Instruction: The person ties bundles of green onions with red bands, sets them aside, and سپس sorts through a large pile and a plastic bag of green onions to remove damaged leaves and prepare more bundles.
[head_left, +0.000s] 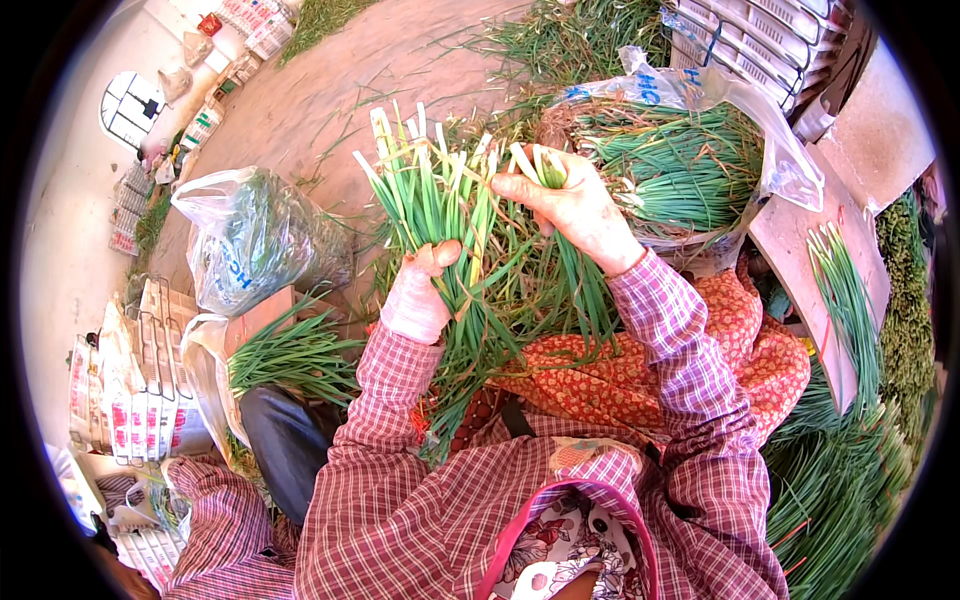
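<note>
My left hand (431, 277), with a pale wrap around its wrist and palm, grips a bunch of green-leaved stalks (442, 195), likely garlic chives or scallions, pale ends pointing up and leaves hanging over my lap. My right hand (559, 191) is closed on a smaller bundle of the same stalks (585, 281), just right of the larger bunch. Thumb and forefinger of that hand are close to the pale ends of the left bunch. Loose leaves and dry trimmings (525, 292) lie beneath both hands.
An open plastic bag of greens (690, 172) stands at upper right. A board (825, 300) carries a bundle beside a large green pile (832, 480). Left are a filled plastic bag (240, 240), another bundle (292, 352), plastic crates (150, 405) and a co-worker's sleeve (217, 517).
</note>
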